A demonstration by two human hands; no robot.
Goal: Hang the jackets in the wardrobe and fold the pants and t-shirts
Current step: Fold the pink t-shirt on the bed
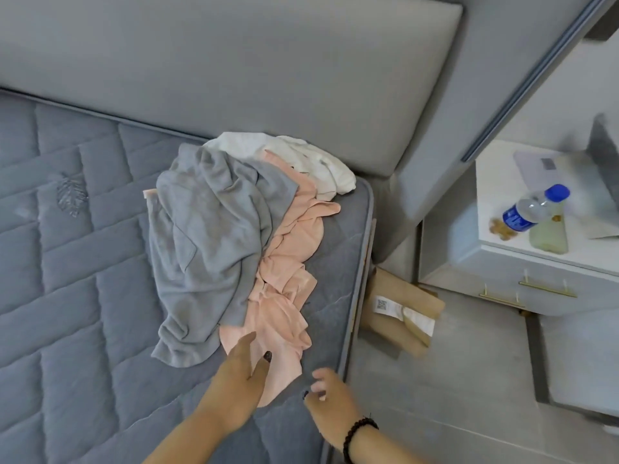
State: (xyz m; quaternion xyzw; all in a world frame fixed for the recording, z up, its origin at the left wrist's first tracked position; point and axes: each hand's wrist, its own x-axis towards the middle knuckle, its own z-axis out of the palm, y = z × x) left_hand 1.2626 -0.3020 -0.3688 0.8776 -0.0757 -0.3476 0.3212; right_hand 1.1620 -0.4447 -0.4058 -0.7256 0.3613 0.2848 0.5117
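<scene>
A crumpled grey cloth top point(204, 242) hides much of the soft pink garment point(284, 296) on the blue quilted mattress point(67, 296). The left hand point(241, 373) reaches flat over the pink edge. The blurry right hand point(331, 396) hangs loose, holding nothing.

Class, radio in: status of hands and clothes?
Left hand open over pink garment. Right hand loose, empty. Grey garment overlaps pink.

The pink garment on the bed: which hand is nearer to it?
Left. The left hand lies over the pink garment's lower end; the right hand is beside it, over the mattress edge.
</scene>
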